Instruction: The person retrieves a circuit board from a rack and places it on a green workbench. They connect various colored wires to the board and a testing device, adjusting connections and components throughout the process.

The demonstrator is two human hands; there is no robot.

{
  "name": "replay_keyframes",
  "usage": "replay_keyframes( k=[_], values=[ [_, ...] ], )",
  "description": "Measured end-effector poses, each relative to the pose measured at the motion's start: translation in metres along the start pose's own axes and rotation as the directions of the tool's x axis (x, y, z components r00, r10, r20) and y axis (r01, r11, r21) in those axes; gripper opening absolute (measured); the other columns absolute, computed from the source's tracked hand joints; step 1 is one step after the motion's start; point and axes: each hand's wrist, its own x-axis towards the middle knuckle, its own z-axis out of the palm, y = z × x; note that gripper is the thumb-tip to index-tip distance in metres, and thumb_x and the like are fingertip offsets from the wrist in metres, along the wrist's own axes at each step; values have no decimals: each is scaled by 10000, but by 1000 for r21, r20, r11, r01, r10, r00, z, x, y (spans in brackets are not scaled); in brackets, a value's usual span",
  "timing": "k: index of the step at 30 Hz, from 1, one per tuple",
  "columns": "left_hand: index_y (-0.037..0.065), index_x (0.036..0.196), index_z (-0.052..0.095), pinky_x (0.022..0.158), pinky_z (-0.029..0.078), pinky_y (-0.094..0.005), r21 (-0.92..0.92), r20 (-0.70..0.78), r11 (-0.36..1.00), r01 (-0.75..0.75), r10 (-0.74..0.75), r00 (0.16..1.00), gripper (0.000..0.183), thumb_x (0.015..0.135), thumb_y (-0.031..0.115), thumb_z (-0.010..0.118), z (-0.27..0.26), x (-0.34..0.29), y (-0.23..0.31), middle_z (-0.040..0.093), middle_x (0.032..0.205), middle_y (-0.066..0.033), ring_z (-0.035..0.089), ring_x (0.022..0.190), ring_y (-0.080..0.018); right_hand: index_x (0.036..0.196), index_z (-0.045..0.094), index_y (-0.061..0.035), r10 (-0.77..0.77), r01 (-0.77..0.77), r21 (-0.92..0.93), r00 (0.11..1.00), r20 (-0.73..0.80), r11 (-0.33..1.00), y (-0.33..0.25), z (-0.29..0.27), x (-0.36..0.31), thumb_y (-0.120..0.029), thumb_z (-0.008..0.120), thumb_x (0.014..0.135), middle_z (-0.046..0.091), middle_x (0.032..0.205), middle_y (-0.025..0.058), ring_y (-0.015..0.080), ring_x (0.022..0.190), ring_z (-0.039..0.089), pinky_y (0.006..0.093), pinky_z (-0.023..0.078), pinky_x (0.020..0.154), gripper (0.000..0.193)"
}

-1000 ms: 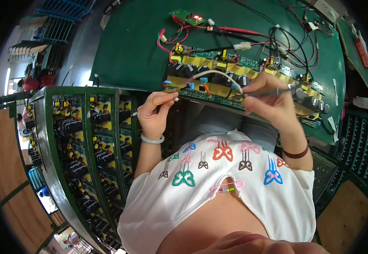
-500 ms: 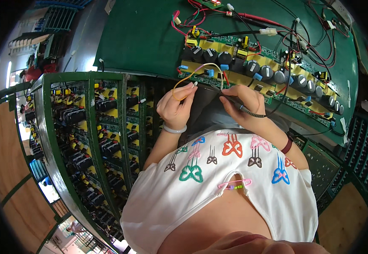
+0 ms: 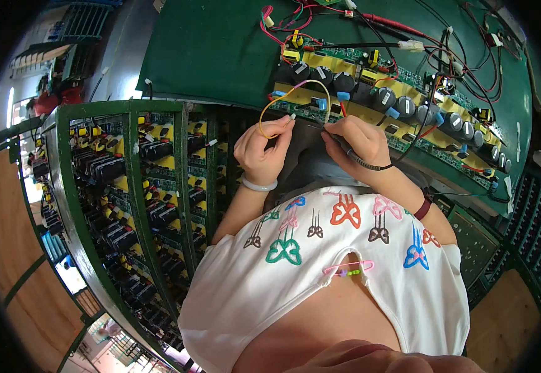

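My left hand (image 3: pixel 263 151) is closed in a pinch on a small white connector (image 3: pixel 293 116) at the end of a thin wire. The wire (image 3: pixel 264 112) runs yellow from that hand, arches up through a purple stretch, and comes down pale to my right hand (image 3: pixel 359 144). My right hand is closed round what looks like a black test probe (image 3: pixel 363 163), with a ribbed sleeve and a dark cord; its tip is hidden by the fingers. Just beyond both hands lies a long circuit board (image 3: pixel 370 112) with black capacitors, yellow parts and blue connectors.
The board sits on a green tabletop (image 3: pixel 208 56). Red and black leads (image 3: pixel 401 26) tangle at the far right, with a white plug (image 3: pixel 411 45) among them. To my left stands a green metal rack (image 3: pixel 65 161) holding rows of similar boards.
The view has shifted slightly, so the board appears farther right. Both hands keep their grips, and the wire still arches between them.
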Motion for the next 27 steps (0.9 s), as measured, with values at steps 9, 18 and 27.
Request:
replay_keyframes(
  k=[9,18,27],
  values=[
    [25,807,634,686,579,-295,32,-8,999,-30,30,1000,231,728,-76,825,5,0,-3,758,845,-126,751,761,-221,908,619,-52,-4,4,-33,1000,2,999,1,2,1,-21,770,766,621,773,85,272,629,649,367,516,517,210],
    [28,820,655,676,574,-306,41,30,996,-77,76,997,211,730,-62,822,2,5,-2,758,857,-109,732,738,-227,933,648,-34,-33,35,-90,999,30,995,4,5,-1,34,776,746,643,798,85,254,629,650,347,496,521,236],
    [36,842,660,647,568,-326,79,66,992,-95,90,994,211,737,-46,823,0,8,1,751,879,-86,721,730,-246,934,645,-41,-64,68,-142,997,36,988,4,6,-2,5,772,760,615,783,80,254,620,638,355,492,512,220]
  ],
)
